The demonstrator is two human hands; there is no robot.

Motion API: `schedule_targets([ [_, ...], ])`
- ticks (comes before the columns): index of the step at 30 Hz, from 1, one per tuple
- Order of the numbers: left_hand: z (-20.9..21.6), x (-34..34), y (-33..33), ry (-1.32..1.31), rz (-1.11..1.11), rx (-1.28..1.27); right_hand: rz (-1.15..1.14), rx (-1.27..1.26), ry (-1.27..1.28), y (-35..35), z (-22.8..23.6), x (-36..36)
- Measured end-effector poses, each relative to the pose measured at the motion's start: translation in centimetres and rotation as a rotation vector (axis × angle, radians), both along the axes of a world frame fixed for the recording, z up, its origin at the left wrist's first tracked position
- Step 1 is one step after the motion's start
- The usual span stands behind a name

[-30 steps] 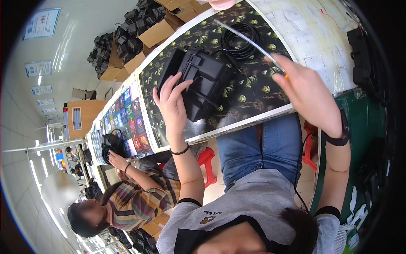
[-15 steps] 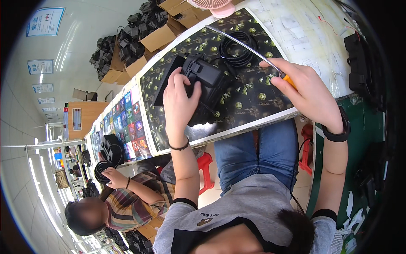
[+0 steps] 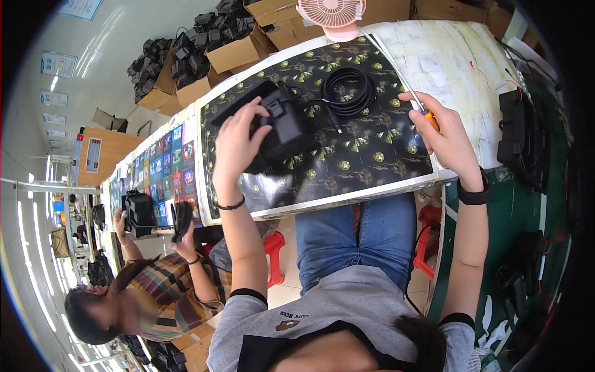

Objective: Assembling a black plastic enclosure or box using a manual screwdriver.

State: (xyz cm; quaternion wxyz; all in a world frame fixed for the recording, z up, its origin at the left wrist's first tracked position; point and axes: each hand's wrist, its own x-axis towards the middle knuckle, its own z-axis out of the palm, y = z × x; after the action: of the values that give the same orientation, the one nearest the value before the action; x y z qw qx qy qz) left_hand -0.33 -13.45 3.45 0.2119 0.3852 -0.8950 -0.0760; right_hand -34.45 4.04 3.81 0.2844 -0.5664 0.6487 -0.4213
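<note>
A black plastic box (image 3: 290, 127) with a hinged flap and a latch lies on the dark patterned mat (image 3: 378, 167). My left hand (image 3: 235, 141) grips its left side, fingers curled over the part by the latch and thumb toward the near side. In my right hand (image 3: 452, 130) is a screwdriver (image 3: 432, 120) with a yellow-orange handle. Its long metal shaft points up and away, above the mat's right edge, its tip clear of the box. Between the hands, farther back, rests a coiled black cable (image 3: 370, 93) whose plug end lies loose on the mat.
A pink fan (image 3: 331, 12) stands at the far edge. Cardboard boxes (image 3: 234, 53) with piled black units sit beyond the table. Another black unit (image 3: 525, 142) is at the right. On the left, a co-worker (image 3: 167, 291) handles a black box (image 3: 137, 211). A red stool (image 3: 274, 257) is below the table.
The view has shifted. My right hand has swung the screwdriver's tip away from the cable toward the far right. My left hand stays on the box. The co-worker now holds a different black piece.
</note>
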Motion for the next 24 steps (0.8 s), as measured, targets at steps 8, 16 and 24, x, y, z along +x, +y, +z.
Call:
schedule_targets([
  [8, -2.2, -4.5, 1.8, 0.055, -0.274, -0.338, 0.04, 0.039, -0.152, 0.1, 0.6, 0.7],
  [16, -7.9, -6.8, -0.7, -0.046, -0.205, -0.173, 0.121, 0.079, -0.149, -0.3, -0.1, 2.0],
  [24, -8.0, -7.4, 4.0, 0.205, -0.106, -0.081, 0.097, 0.056, -0.165, -1.9, -4.1, 4.0],
])
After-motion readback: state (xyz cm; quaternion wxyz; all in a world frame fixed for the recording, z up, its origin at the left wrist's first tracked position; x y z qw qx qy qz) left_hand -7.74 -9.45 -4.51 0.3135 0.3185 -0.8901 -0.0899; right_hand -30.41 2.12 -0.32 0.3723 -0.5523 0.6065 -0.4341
